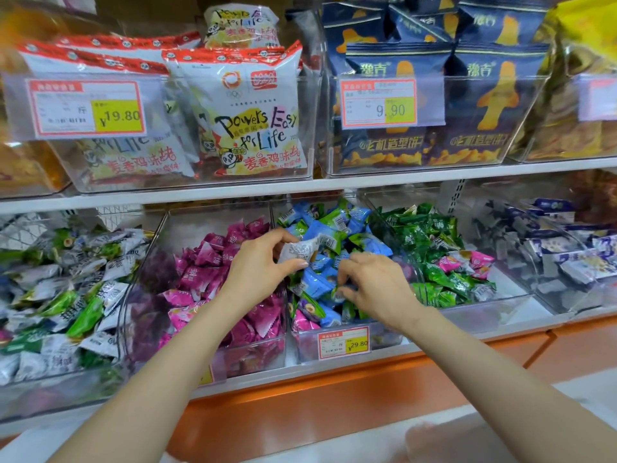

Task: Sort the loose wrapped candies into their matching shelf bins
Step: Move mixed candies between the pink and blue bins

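Note:
My left hand (263,259) pinches a white wrapped candy (298,250) just above the middle bin (337,349), which holds mostly blue candies (317,284) mixed with green and pink ones. My right hand (374,284) reaches down into that same bin, fingers curled among the blue wrappers; whether it grips one is hidden. To the left stands a bin of magenta candies (213,272). Further left lies a bin of white and green candies (66,289). To the right, a bin of green candies (430,242) holds a few stray pink ones (467,262).
A far-right bin (567,259) holds white-and-navy packets. The upper shelf carries clear bins of snack bags (240,111) and navy biscuit bags (467,105) with price tags. An orange ledge (334,406) runs below the candy shelf.

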Tool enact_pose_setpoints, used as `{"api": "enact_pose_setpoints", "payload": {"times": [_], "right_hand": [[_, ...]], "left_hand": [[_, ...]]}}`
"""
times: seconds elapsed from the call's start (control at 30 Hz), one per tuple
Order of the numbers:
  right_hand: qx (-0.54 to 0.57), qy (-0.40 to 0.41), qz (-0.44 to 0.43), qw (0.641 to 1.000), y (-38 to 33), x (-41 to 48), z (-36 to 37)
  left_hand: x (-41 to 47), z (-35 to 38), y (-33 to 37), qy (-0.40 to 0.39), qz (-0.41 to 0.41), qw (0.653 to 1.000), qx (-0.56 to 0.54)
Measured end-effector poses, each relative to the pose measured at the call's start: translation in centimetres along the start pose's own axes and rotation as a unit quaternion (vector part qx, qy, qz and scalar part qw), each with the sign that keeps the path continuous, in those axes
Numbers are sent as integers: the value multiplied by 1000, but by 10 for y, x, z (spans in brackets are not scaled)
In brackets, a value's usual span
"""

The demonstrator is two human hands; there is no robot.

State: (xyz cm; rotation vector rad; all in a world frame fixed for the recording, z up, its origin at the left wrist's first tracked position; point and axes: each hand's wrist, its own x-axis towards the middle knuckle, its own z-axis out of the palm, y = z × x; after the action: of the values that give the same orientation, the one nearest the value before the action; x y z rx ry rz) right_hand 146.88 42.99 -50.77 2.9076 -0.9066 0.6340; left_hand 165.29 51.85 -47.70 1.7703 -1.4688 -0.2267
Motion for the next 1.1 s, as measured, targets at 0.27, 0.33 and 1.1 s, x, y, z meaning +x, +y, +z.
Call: {"api": "enact_pose_setpoints", "payload": {"times": [0.27, 0.33, 1.1], "right_hand": [[122, -74, -162, 977, -17, 4, -12], [92, -104, -212, 967, -22, 2, -2], [-53, -35, -250, 966, -12, 13, 17]], "left_hand": [[1, -4, -2, 0, 23, 1000, 8], [2, -4, -1, 11, 26, 1000, 7], [5, -7, -12, 56, 17, 997, 57]]}}
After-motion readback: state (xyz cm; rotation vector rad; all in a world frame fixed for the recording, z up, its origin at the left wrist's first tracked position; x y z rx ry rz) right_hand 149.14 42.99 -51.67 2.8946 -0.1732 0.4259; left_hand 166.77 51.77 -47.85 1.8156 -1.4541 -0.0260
